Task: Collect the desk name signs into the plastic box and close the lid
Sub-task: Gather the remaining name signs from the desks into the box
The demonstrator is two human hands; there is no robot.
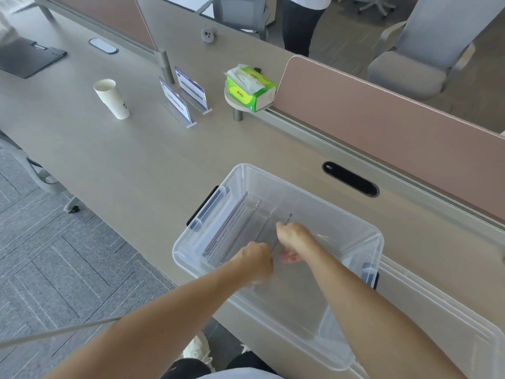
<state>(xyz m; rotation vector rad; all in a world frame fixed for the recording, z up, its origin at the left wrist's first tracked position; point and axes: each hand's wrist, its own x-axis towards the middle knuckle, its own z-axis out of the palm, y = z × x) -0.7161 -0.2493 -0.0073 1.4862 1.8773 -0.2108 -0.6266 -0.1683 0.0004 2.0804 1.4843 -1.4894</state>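
Here, both hands inside plastic box [273, 181], left hand [255, 259] and right hand [293, 239] fingers clenched on upright name signs [232, 222].

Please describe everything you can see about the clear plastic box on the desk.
The plastic box is a rectangular tub of clear, colourless plastic with a rolled rim and dark latch handles on its short ends. It is open, standing upright at the near edge of the desk. Several name signs stand upright in a row inside. The left hand and right hand reach into it, at the signs. Its lid seems to lie beside it, on the right.
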